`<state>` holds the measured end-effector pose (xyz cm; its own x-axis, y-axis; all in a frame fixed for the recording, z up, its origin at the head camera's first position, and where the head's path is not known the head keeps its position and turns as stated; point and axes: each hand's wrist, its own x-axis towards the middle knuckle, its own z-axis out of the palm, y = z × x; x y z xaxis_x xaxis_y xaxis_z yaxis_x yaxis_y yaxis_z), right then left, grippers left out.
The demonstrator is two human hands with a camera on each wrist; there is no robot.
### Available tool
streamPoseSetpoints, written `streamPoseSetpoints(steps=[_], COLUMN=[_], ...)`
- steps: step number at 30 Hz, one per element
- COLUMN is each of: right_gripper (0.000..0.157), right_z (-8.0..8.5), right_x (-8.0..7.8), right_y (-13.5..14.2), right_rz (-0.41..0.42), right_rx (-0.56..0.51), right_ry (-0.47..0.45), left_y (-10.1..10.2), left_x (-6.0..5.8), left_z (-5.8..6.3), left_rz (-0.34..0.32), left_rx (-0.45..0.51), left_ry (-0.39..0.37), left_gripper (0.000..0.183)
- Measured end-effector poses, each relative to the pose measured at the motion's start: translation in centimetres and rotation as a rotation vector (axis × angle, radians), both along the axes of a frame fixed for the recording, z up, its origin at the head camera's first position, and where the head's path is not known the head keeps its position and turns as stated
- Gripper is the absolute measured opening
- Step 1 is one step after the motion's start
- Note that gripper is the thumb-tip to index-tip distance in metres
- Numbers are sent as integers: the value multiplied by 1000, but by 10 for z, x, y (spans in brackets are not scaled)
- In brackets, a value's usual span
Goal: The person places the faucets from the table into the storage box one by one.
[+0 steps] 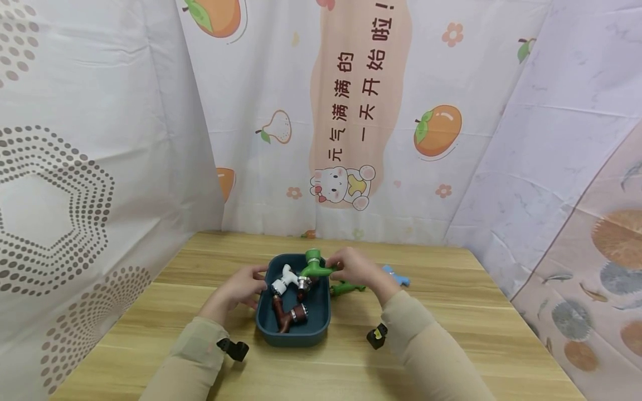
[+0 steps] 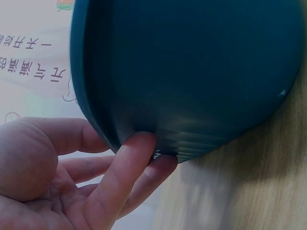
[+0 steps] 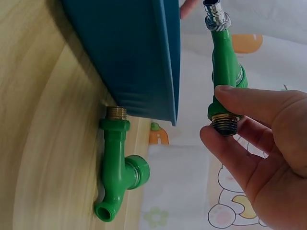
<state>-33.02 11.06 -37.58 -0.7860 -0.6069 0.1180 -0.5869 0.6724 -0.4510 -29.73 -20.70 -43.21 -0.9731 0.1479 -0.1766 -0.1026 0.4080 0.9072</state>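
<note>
Nearest on the table (image 1: 301, 379), the blue bin (image 1: 293, 340) is standing upright, with a brown tap (image 1: 283, 318) lying inside its near half; at its left wall the left hand (image 1: 241, 289) is resting slightly bent, spread fingers against the outside and rim; whether a fingertip is hooking over, I cannot tell.

Farther in, a white tap (image 1: 285, 279) is lying beside a dark red piece (image 1: 301, 293), which the held tap's spout is partly hiding, so I cannot tell whether it is another whole tap; the right hand (image 1: 353, 266) is pinching the held green tap (image 1: 317, 270) by its threaded end between thumb and fingers, and the tap is hanging over the bin's far right part, not yet resting in it.

To the right, a second green tap (image 1: 346, 288) and a blue tap (image 1: 399, 277) are lying outside on the wood, the right hand and forearm partly covering them from above; the work is looking partway along, though the pictures are not showing which way the taps are travelling; behind, a printed curtain (image 1: 281, 67) is hanging.
</note>
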Motion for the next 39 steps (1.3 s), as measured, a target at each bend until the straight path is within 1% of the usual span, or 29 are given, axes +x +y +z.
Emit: streamPoseSetpoints(steps=[4, 12, 15, 21, 28, 39], right_gripper=[16, 16, 15, 17, 16, 17], right_z=[-1, -4, -6, -13, -17, -18], right_x=[2, 6, 7, 10, 11, 13], right_y=[-7, -20, -26, -35, -41, -45], right_rz=[25, 56, 76, 102, 99, 98], right_rx=[11, 34, 47, 55, 69, 85], right_ry=[4, -33, -26, -6, -24, -28], left_y=[-1, -1, 0, 1, 0, -1], left_x=[0, 1, 2, 3, 3, 3], left_z=[1, 3, 3, 2, 2, 1], left_rz=[-2, -3, 0, -21, -31, -37], left_rx=[6, -6, -15, -3, 5, 6], left_ry=[-3, 4, 6, 28, 28, 31], left_gripper=[62, 60, 60, 62, 61, 61])
